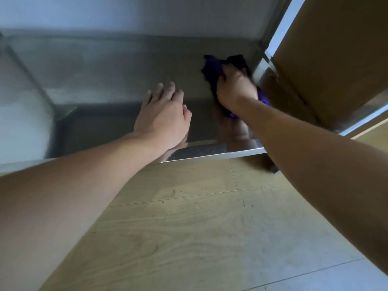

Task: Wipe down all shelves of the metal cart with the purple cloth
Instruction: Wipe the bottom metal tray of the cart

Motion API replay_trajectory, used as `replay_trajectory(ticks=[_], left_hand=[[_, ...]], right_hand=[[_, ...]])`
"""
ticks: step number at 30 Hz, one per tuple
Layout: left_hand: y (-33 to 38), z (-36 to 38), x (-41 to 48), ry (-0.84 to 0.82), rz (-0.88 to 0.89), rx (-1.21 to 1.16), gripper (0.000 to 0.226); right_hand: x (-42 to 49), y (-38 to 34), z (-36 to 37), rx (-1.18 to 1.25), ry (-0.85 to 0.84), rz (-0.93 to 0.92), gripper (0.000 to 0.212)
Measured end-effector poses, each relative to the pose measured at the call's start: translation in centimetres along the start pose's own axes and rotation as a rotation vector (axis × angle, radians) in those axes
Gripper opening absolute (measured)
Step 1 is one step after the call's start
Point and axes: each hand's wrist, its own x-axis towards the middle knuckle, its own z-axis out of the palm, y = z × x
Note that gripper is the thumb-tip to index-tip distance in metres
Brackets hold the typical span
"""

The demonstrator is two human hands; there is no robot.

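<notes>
The low steel shelf (109, 72) of the metal cart fills the upper half of the head view, shiny and reflective. My right hand (234, 87) grips the bunched purple cloth (214, 67) and presses it on the shelf near the right rear corner, close to the cart's right post (263, 66). Part of the cloth sticks out below my wrist. My left hand (165, 116) rests flat on the shelf near its front edge, fingers spread, holding nothing.
A brown cardboard box (336, 55) stands just right of the cart post. The shelf's front lip (210, 153) runs above a wooden floor (189, 227) with small specks of dirt. A steel post (31, 78) slants at the left.
</notes>
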Motion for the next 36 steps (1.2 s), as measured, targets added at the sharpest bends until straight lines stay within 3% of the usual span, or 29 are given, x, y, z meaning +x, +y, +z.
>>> replay_trajectory(ticks=[3,6,9,16,22,28,36], left_hand=[[0.0,0.0,0.0,0.016,0.003,0.0,0.046],[-0.2,-0.2,-0.1,0.021,0.004,-0.002,0.048],[0.0,-0.2,0.0,0.016,0.008,-0.004,0.048],[0.0,0.1,0.2,0.024,0.005,0.003,0.045],[0.0,-0.1,-0.1,0.03,0.018,0.028,0.055],[0.2,-0.2,-0.2,0.01,-0.006,0.05,0.059],[0.2,-0.3,-0.3,0.016,-0.005,0.062,0.065]], right_hand=[[-0.7,-2.3,1.0,0.004,-0.06,-0.262,0.047],[-0.9,-1.6,-0.1,0.054,-0.092,-0.354,0.044],[-0.6,1.2,-1.6,0.062,-0.095,-0.26,0.043],[-0.1,9.6,-4.7,-0.033,0.071,0.191,0.043],[-0.3,10.7,-4.8,-0.131,0.146,0.448,0.048],[1.0,7.1,-2.7,-0.189,0.112,0.442,0.054],[4.0,1.7,-0.5,-0.083,0.022,0.189,0.05]])
